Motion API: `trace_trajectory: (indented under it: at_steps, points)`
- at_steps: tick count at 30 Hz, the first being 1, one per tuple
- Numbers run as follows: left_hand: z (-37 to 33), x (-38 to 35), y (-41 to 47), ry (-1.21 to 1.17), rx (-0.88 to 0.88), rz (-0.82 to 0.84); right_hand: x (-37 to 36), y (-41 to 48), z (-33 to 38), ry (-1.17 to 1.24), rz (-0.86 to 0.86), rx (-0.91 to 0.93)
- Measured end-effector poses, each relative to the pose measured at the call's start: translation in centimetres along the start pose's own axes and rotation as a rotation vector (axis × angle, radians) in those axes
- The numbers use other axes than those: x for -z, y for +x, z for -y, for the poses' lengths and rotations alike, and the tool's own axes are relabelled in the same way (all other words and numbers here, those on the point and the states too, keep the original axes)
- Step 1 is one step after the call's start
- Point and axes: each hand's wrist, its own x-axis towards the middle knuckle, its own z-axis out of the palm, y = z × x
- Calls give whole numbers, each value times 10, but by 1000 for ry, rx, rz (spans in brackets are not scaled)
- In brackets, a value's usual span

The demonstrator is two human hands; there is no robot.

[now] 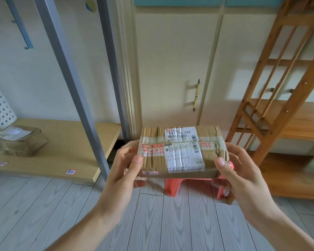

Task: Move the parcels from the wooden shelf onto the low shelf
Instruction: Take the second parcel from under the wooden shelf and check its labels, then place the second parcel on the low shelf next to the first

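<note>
— Item one, the hands?

— Left hand (124,171): closed on the left end of the taped brown cardboard parcel (181,151), thumb laid on its top face, fingers wrapped beneath. Right hand (237,171): gripping the right end the same way, thumb on top near the corner, fingers behind and under.

— Position of the parcel?

— Held in the air between both hands, level, long side across the view. It hangs above the grey wood-grain plank floor (152,223), in front of a coral-pink plastic stool (176,187).

— Appearance?

— Rectangular box, creased, banded with clear tape. Two white printed shipping labels on top, the upper reading "843 Y64 059" with barcodes; red printed tape strip across the middle; a small red-edged sticker at the near left corner.

— Surroundings?

— To the left, the pale tan low shelf board (65,151) on grey metal uprights (71,78), carrying a second crumpled brown parcel with a white label (16,141) and two small stickers on its near edge. To the right, the slatted orange-brown wooden shelf (279,105). Behind, a cream cabinet door (170,69) with a slim brass handle (196,95).
</note>
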Motion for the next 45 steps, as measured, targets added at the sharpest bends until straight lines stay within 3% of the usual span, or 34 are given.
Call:
trace_trajectory:
  at_steps: [3, 9, 18, 28, 37, 45]
  points:
    - [-4, 4, -2, 88, 0, 6, -8, -2, 0, -106, -21, 19]
    - [-10, 12, 0, 110, 53, -47, -18, -1, -8, -65, -65, -87]
    - [1, 52, 10, 93, 247, -52, -55, -5, -15, -193, -92, -222]
    - [6, 236, 14, 216, 278, -488, -238, 5, -25, -446, 171, -326]
    - [33, 343, 72, 331, 326, -565, -366, 58, -49, -514, 214, -394]
    - [63, 360, 139, 482, 354, -597, -424, 110, -97, -611, 194, -407]
